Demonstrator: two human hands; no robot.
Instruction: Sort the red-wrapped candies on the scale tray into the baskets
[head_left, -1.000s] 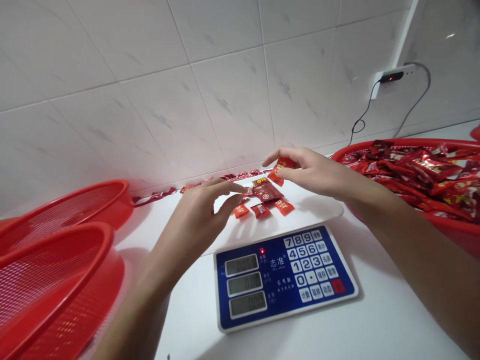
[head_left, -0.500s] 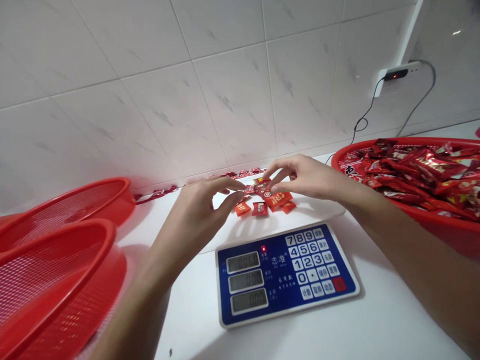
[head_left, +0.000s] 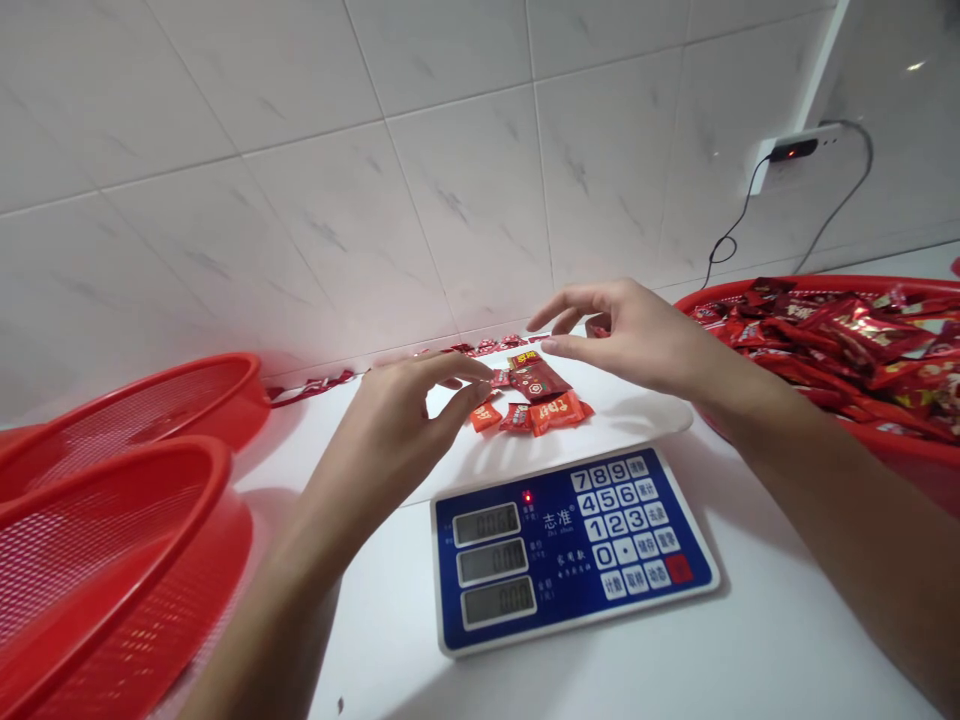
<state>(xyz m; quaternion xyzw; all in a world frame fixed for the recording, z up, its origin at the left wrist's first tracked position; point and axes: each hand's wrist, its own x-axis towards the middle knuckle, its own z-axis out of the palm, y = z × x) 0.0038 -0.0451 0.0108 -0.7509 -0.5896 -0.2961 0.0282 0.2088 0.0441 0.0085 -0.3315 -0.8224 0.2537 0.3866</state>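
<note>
My left hand (head_left: pixel 415 402) hovers at the left side of a small pile of wrapped candies, its thumb and forefinger slightly apart and no candy visibly held. Above the right side of the pile is my right hand (head_left: pixel 619 338), fingers parted and nothing in them. The pile lies on the white pan (head_left: pixel 630 400) of a weighing scale (head_left: pixel 574 550). In it are a dark red packet (head_left: pixel 538 381), an orange-red packet (head_left: pixel 556 411) and several smaller candies. Lit digits on the scale's blue panel are too faint to read surely.
On the right stands a red basket (head_left: pixel 911 438) heaped with red-wrapped candies (head_left: pixel 847 345). Two red mesh baskets (head_left: pixel 217 470) occupy the left side. A row of red packets (head_left: pixel 311 388) lies along the tiled wall. A black cable (head_left: pixel 724 240) hangs from a wall socket strip.
My right hand has lifted up and to the right, off the candies. The dark red and orange-red packets now lie uncovered, slightly shifted. My left hand has hardly moved.
</note>
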